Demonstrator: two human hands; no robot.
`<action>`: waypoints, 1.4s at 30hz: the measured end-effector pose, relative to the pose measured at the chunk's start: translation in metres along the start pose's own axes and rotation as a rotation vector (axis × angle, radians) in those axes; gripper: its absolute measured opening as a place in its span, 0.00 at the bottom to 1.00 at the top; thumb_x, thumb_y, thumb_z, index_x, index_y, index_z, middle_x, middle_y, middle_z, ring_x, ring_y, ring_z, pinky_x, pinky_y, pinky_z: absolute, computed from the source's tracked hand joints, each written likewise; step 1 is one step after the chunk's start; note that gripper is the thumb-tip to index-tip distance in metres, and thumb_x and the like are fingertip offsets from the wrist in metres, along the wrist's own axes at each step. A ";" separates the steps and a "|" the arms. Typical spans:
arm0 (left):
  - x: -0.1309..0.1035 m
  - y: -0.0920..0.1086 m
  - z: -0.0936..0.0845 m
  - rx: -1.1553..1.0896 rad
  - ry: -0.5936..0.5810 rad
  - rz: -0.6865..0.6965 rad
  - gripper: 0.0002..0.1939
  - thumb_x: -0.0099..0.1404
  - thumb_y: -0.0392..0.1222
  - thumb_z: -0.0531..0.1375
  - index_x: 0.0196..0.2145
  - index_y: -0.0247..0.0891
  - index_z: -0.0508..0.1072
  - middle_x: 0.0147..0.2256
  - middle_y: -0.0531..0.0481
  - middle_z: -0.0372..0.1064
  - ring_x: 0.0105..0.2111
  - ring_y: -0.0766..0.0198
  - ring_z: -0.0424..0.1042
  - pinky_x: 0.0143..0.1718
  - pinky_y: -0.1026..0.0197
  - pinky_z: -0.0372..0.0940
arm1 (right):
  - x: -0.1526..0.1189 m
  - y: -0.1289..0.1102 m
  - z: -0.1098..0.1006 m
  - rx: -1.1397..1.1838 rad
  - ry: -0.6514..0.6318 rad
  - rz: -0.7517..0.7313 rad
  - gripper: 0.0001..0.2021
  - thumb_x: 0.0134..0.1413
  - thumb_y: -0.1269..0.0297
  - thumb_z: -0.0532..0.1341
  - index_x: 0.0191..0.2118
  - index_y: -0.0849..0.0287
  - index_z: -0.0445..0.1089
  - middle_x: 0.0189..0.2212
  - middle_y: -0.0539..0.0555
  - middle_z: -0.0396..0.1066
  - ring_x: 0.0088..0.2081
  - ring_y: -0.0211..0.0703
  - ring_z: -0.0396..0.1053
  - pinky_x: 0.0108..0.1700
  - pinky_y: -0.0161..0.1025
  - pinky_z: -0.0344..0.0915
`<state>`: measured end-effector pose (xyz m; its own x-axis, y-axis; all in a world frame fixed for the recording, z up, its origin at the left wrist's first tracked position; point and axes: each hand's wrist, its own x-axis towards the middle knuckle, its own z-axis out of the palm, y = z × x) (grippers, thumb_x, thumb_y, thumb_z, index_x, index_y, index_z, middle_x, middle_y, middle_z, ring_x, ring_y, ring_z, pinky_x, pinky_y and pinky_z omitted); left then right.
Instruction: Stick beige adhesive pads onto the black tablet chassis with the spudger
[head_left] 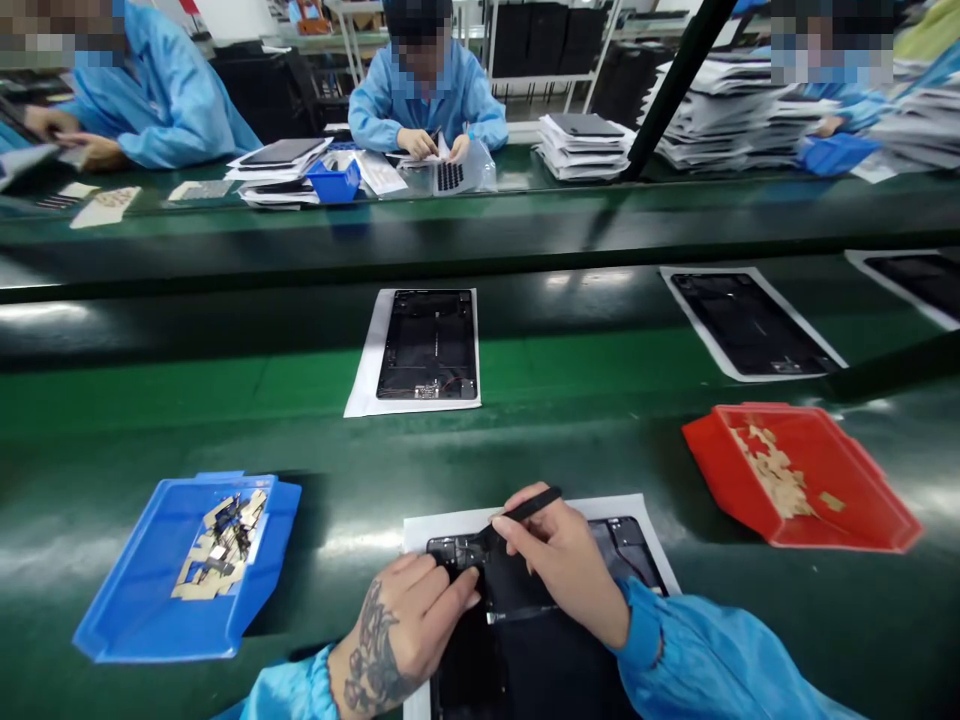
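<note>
A black device panel (540, 640) lies on a white sheet (450, 525) at the near edge of the green bench. My right hand (562, 565) grips a thin black tool (529, 508) like a pen, its tip down on the panel's upper left part. My left hand (409, 625), with a tattoo on its back, rests on the panel's left side, fingertips pressing close to the tool's tip. Both sleeves are light blue.
A blue tray (135, 600) of small metal parts sits to the left, a red tray (862, 500) with pale scraps to the right. Further panels on white sheets (426, 345) (750, 322) lie on the conveyor. Other people in blue coats (427, 100) work across it, beside stacked panels (581, 145).
</note>
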<state>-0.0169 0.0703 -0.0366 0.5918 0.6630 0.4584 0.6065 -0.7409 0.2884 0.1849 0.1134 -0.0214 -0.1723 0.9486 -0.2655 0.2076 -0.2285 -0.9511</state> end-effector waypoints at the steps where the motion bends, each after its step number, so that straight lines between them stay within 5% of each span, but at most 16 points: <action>1: 0.000 0.000 0.000 -0.005 -0.001 0.003 0.12 0.65 0.31 0.57 0.46 0.29 0.69 0.23 0.51 0.63 0.23 0.63 0.59 0.25 0.59 0.53 | 0.000 -0.001 0.000 -0.002 -0.003 0.003 0.09 0.54 0.59 0.62 0.36 0.59 0.65 0.22 0.48 0.67 0.24 0.37 0.68 0.24 0.31 0.62; 24: 0.006 0.003 -0.005 -0.011 -0.002 -0.052 0.08 0.65 0.31 0.55 0.41 0.30 0.71 0.22 0.50 0.65 0.22 0.63 0.62 0.23 0.60 0.58 | -0.002 -0.002 0.005 -0.135 0.009 -0.067 0.08 0.56 0.59 0.61 0.34 0.57 0.66 0.23 0.49 0.68 0.25 0.39 0.68 0.28 0.34 0.64; 42: 0.005 0.004 -0.008 -0.018 -0.018 -0.129 0.13 0.64 0.32 0.56 0.47 0.28 0.69 0.25 0.48 0.65 0.25 0.61 0.63 0.26 0.59 0.59 | -0.001 -0.004 0.006 -0.150 0.023 -0.069 0.07 0.56 0.59 0.61 0.33 0.57 0.67 0.24 0.49 0.69 0.25 0.38 0.68 0.27 0.33 0.63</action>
<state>-0.0159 0.0695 -0.0268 0.5186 0.7548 0.4018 0.6690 -0.6508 0.3591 0.1789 0.1117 -0.0178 -0.1697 0.9661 -0.1946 0.3374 -0.1286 -0.9325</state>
